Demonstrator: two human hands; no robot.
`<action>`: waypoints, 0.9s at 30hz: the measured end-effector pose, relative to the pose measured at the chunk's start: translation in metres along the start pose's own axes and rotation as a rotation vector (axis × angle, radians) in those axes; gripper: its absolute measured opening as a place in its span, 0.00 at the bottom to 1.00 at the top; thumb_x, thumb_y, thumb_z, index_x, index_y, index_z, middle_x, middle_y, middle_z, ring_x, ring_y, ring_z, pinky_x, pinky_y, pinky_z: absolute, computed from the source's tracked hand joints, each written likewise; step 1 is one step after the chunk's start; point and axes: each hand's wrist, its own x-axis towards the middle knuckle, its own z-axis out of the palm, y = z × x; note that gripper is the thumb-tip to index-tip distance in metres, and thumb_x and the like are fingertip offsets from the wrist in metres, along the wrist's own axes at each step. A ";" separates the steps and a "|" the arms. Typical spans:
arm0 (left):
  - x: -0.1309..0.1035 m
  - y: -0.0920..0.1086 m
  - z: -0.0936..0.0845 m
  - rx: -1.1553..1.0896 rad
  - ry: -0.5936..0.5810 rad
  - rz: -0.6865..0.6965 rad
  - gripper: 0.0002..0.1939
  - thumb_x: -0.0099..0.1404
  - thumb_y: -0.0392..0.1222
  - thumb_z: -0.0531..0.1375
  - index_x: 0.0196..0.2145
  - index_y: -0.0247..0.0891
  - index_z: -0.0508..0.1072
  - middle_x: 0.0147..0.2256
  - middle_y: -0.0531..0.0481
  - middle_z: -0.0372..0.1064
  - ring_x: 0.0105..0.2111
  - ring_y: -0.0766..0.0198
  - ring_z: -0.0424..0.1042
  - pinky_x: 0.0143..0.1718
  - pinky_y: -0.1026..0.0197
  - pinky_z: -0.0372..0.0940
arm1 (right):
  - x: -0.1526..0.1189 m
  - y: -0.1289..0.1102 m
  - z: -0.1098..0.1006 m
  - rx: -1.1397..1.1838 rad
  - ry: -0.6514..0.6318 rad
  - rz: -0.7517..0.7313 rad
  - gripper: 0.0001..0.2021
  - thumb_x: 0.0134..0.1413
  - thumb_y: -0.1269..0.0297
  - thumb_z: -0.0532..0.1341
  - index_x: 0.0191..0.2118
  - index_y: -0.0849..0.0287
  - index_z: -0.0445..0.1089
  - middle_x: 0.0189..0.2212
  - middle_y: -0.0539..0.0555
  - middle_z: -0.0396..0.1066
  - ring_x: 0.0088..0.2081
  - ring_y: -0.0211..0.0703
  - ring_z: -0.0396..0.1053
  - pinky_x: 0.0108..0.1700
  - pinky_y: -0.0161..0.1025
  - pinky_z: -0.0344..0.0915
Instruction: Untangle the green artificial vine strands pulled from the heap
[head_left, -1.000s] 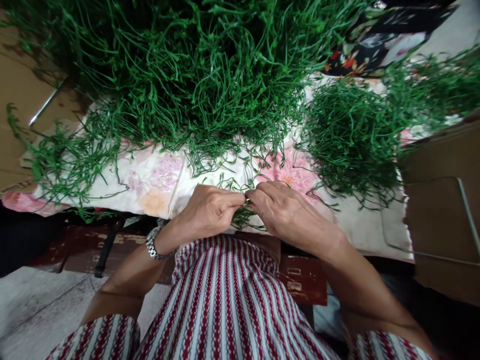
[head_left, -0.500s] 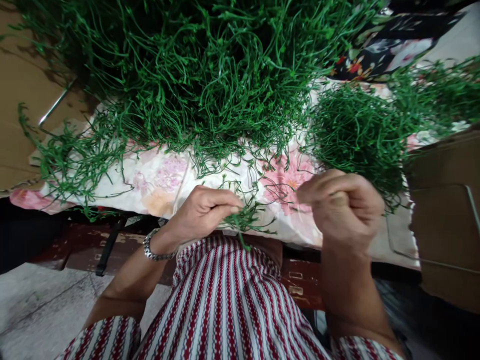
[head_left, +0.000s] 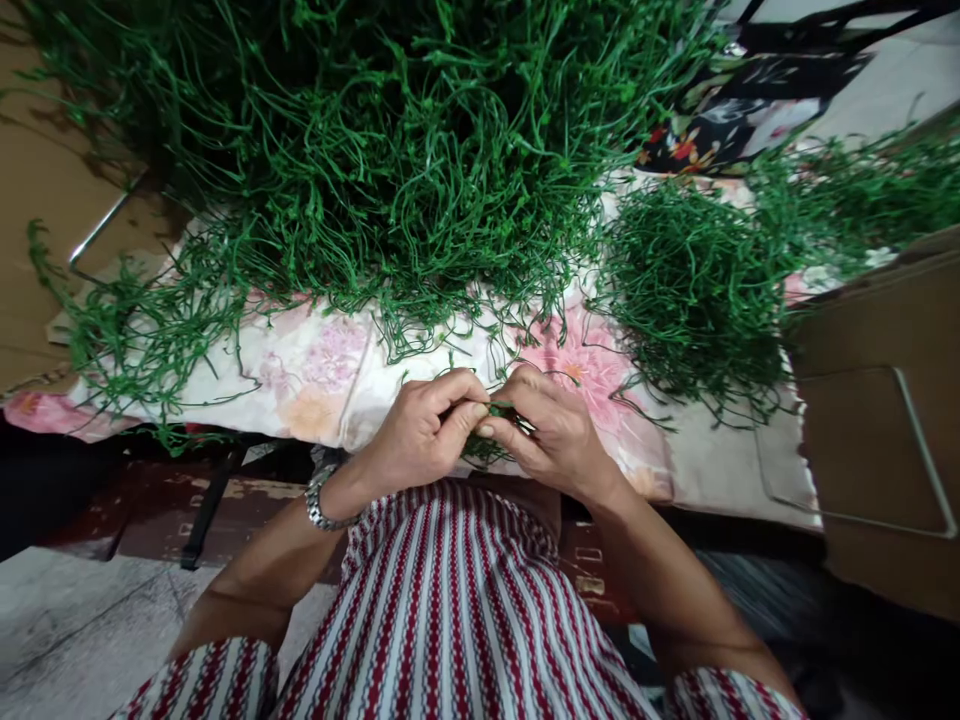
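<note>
My left hand (head_left: 424, 430) and my right hand (head_left: 551, 435) meet at the near edge of a floral cloth (head_left: 315, 365), fingertips pinched together on a small bunch of green stems (head_left: 499, 415). Part of the bunch hangs below the fingers, mostly hidden by them. A metal watch sits on my left wrist. A big heap of green stems (head_left: 390, 150) fills the far middle of the cloth. A smaller, denser pile of green stems (head_left: 690, 280) lies to the right of my right hand.
Loose stems (head_left: 135, 320) trail over the cloth's left part. A brown cardboard box (head_left: 877, 420) stands at the right, flat cardboard (head_left: 37, 200) at the left. A dark red wooden bench (head_left: 165, 500) runs under the cloth. Dark flowered fabric (head_left: 720, 120) lies at the far right.
My right hand, which had lifted away to the right near the smaller pile, has come back to the left hand and now pinches the bunch with it.
</note>
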 end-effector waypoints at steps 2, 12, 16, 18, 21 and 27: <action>0.002 0.001 -0.004 0.012 -0.027 -0.020 0.05 0.61 0.34 0.52 0.27 0.35 0.64 0.22 0.56 0.60 0.22 0.73 0.58 0.25 0.69 0.55 | -0.001 0.001 -0.003 0.003 -0.046 -0.018 0.08 0.56 0.63 0.56 0.30 0.62 0.63 0.24 0.50 0.57 0.27 0.36 0.56 0.29 0.34 0.56; 0.008 -0.005 -0.016 0.042 -0.388 0.119 0.11 0.60 0.32 0.52 0.20 0.35 0.61 0.18 0.58 0.51 0.20 0.74 0.54 0.24 0.69 0.52 | 0.000 0.006 -0.011 0.147 -0.248 -0.107 0.08 0.57 0.65 0.55 0.29 0.62 0.63 0.23 0.49 0.59 0.27 0.34 0.57 0.30 0.33 0.56; 0.007 -0.008 -0.016 0.012 -0.416 0.109 0.11 0.60 0.31 0.52 0.20 0.34 0.61 0.18 0.58 0.51 0.19 0.75 0.53 0.22 0.70 0.51 | 0.003 0.007 -0.014 0.217 -0.304 -0.116 0.09 0.58 0.66 0.55 0.28 0.63 0.63 0.22 0.49 0.58 0.27 0.33 0.56 0.30 0.32 0.55; 0.006 -0.006 -0.016 0.045 -0.391 0.071 0.10 0.61 0.32 0.52 0.21 0.34 0.62 0.19 0.58 0.52 0.20 0.75 0.54 0.22 0.71 0.51 | 0.003 0.007 -0.014 0.213 -0.291 -0.100 0.09 0.58 0.67 0.54 0.28 0.63 0.63 0.22 0.49 0.58 0.27 0.32 0.56 0.30 0.32 0.55; 0.005 -0.004 -0.016 0.159 -0.358 0.045 0.07 0.61 0.37 0.54 0.25 0.34 0.65 0.19 0.58 0.54 0.20 0.75 0.54 0.22 0.69 0.50 | 0.001 0.008 -0.013 0.172 -0.274 -0.085 0.07 0.58 0.68 0.53 0.31 0.64 0.63 0.24 0.50 0.58 0.28 0.34 0.57 0.31 0.32 0.55; 0.006 -0.002 -0.011 0.275 -0.386 0.079 0.12 0.60 0.35 0.53 0.19 0.34 0.63 0.17 0.57 0.55 0.20 0.73 0.54 0.24 0.67 0.49 | -0.001 0.008 -0.017 0.076 -0.426 -0.053 0.07 0.57 0.70 0.51 0.29 0.64 0.62 0.25 0.51 0.58 0.29 0.35 0.56 0.32 0.33 0.54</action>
